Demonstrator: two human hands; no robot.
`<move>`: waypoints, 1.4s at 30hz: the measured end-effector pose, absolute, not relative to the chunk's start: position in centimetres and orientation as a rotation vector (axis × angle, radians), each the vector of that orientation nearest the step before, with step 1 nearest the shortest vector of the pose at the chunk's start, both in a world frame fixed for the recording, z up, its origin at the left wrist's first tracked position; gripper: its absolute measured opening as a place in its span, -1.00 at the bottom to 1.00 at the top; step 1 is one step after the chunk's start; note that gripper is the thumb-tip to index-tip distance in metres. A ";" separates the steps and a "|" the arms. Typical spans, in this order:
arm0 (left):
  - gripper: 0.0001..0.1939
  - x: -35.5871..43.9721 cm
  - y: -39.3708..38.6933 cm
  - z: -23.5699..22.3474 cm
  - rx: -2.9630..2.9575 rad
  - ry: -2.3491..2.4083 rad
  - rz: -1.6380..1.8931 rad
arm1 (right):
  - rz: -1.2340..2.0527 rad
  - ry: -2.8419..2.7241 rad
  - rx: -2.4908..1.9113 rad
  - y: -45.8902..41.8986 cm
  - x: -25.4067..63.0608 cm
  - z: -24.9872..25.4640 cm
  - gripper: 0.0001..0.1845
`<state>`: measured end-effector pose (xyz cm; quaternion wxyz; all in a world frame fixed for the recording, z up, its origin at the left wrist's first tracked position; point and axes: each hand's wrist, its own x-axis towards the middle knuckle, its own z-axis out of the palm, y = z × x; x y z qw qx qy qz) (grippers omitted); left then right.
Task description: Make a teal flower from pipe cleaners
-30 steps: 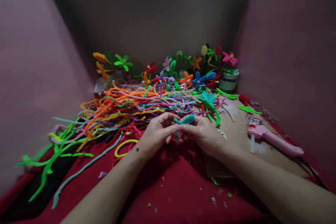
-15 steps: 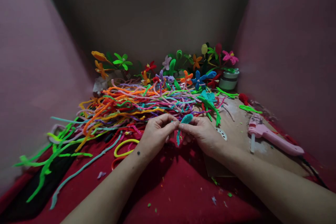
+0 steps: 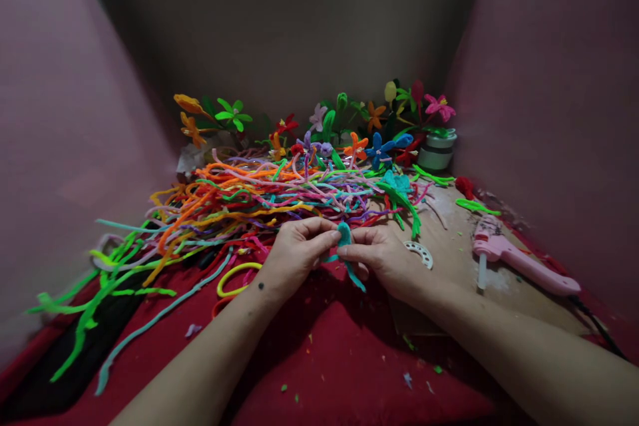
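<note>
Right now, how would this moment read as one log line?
left hand: pinching fuzzy teal piece | right hand: pinching same piece | pink glue gun: on cardboard, at right

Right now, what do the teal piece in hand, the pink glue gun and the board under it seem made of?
Teal piece: probably pipe cleaner, visibly fuzzy.
Pink glue gun: likely plastic, smooth, with rounded contours.
Board: seemingly matte cardboard, flat brown.

Bare forearms (image 3: 200, 349), small round dark spot (image 3: 261, 286) near the left hand (image 3: 299, 247)
</note>
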<state>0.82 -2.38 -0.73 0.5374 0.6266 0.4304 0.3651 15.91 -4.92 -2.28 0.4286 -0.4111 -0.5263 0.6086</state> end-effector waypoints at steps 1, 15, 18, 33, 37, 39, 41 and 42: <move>-0.80 0.9 -2.5 -0.7 1.506 1.034 0.880 | 1.522 -1.311 -1.033 -4.9 15.9 -2.3 -0.81; -0.84 1.0 -2.7 -0.3 1.457 1.025 0.881 | 1.484 -1.340 -1.066 -5.1 15.6 -2.7 -0.78; -0.85 1.2 -2.8 -0.3 1.472 1.023 0.850 | 1.516 -1.319 -1.058 -5.1 15.7 -3.0 -0.79; -0.86 1.5 -3.2 -0.9 1.593 1.138 0.974 | 1.692 -1.148 -0.988 -4.6 15.7 -3.9 -0.86; -0.86 1.6 -3.2 -1.3 1.650 1.161 1.052 | 1.649 -1.146 -1.018 -4.7 15.6 -3.6 -0.80; -0.82 1.5 -3.0 -1.2 1.606 1.132 1.078 | 1.641 -1.124 -1.020 -4.9 15.6 -3.4 -0.75; -0.77 1.3 -2.7 -1.0 1.520 1.094 1.101 | 1.606 -1.095 -1.023 -4.9 15.6 -3.4 -0.73; -0.75 1.1 -2.5 -0.9 1.472 1.075 1.104 | 1.572 -1.077 -1.026 -4.9 15.6 -3.4 -0.73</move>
